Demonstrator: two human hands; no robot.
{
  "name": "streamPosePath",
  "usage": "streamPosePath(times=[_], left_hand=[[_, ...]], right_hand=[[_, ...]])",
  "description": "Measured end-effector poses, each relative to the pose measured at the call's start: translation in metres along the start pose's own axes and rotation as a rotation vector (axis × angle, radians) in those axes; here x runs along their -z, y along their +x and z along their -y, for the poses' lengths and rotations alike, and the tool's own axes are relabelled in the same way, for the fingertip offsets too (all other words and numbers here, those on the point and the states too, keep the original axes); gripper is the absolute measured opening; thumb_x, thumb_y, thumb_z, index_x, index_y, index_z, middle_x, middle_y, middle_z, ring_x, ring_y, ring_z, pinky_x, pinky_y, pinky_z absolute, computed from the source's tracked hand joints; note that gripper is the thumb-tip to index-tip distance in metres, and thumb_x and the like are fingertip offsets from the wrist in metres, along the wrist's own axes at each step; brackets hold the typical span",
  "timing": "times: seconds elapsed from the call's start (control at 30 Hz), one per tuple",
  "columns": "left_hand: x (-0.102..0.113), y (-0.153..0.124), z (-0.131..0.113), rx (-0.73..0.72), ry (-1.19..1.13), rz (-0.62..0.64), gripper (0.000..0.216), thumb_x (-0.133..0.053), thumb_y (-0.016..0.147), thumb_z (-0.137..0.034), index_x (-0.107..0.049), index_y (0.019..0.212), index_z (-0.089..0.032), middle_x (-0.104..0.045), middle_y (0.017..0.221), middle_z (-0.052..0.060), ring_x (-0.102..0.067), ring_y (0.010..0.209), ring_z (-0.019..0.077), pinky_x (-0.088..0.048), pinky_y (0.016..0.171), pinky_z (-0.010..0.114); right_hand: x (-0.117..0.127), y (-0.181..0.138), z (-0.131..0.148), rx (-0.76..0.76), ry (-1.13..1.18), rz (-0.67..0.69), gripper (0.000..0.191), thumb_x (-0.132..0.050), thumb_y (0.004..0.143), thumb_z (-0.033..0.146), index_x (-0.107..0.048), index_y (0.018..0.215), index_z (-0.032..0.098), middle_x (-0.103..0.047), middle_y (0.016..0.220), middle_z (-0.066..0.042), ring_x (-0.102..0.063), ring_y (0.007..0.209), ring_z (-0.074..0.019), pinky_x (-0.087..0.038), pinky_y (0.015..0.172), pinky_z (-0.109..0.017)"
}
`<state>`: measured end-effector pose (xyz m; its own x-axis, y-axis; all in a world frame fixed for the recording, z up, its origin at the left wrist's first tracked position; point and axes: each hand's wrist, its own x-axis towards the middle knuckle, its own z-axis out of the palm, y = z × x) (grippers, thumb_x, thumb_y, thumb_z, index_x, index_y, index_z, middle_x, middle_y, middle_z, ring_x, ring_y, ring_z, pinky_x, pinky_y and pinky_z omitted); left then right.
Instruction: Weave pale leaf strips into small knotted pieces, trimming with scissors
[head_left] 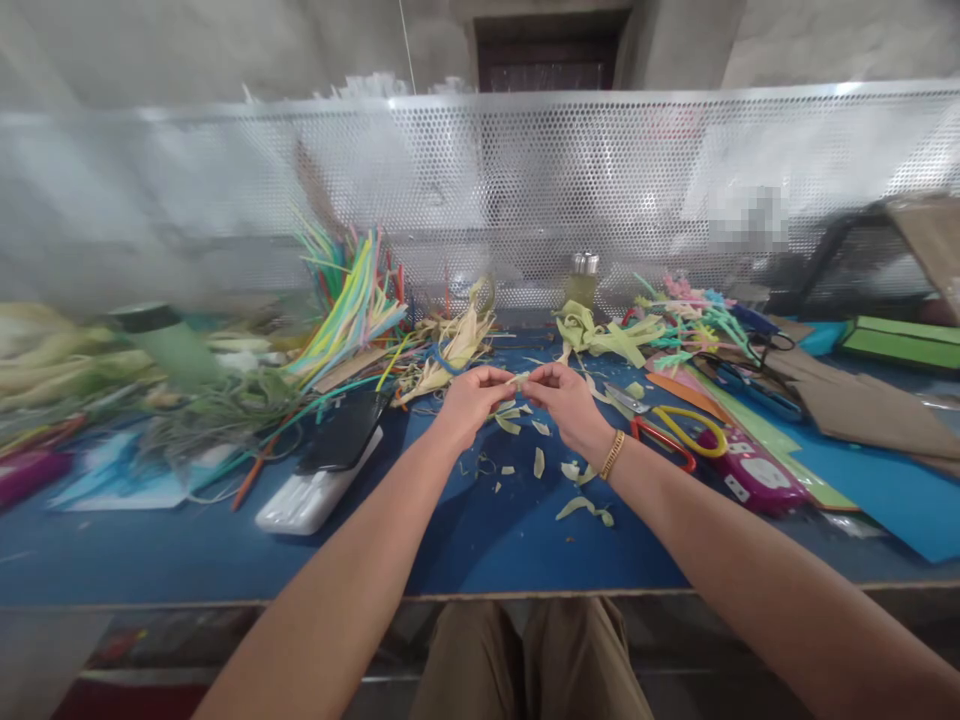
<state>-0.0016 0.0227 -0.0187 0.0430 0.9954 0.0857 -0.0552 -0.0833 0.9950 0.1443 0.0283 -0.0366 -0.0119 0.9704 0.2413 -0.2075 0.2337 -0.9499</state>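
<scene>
My left hand (474, 402) and my right hand (564, 400) meet fingertip to fingertip above the middle of the blue table. Between them they pinch a small piece of pale husk (517, 381), mostly covered by the fingers. Pale green husk scraps (539, 462) lie scattered on the table below and beside the hands. Beyond the left hand is a bunch of dry husk (459, 350). A greener husk bunch (611, 338) lies past the right hand. Scissors (686, 430) with yellow and red handles rest just right of my right wrist.
Colourful pipe cleaners (352, 310) stand at the back left, near a black phone (345, 428) on a white case (319, 497). A purple device (757, 475) and blue paper (885, 490) lie right. A perforated metal panel (540, 190) closes off the back, with a jar (583, 282) before it.
</scene>
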Motion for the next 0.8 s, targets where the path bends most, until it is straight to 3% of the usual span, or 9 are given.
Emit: streamPosePath(times=[0.2, 0.8], left_hand=[[-0.0022, 0.0001, 0.0031, 0.036, -0.093, -0.003, 0.02, -0.081, 0.063, -0.02, -0.067, 0.077, -0.016, -0.066, 0.07, 0.002, -0.063, 0.069, 0.0126, -0.041, 0.058, 0.022], [-0.0034, 0.0019, 0.0064, -0.031, -0.022, -0.002, 0.021, -0.082, 0.061, -0.021, -0.068, 0.076, -0.016, -0.061, 0.063, -0.001, -0.043, 0.05, 0.0061, -0.031, 0.049, 0.022]], right_hand=[[-0.0007, 0.0003, 0.0007, -0.047, 0.045, -0.018, 0.031, -0.078, 0.056, 0.025, -0.055, 0.075, 0.02, -0.059, 0.064, 0.004, -0.052, 0.058, -0.0102, -0.041, 0.059, -0.027], [-0.0016, 0.0001, 0.001, -0.092, 0.027, -0.024, 0.035, -0.076, 0.055, 0.023, -0.055, 0.084, 0.019, -0.056, 0.069, 0.004, -0.051, 0.06, -0.0085, -0.041, 0.057, -0.025]])
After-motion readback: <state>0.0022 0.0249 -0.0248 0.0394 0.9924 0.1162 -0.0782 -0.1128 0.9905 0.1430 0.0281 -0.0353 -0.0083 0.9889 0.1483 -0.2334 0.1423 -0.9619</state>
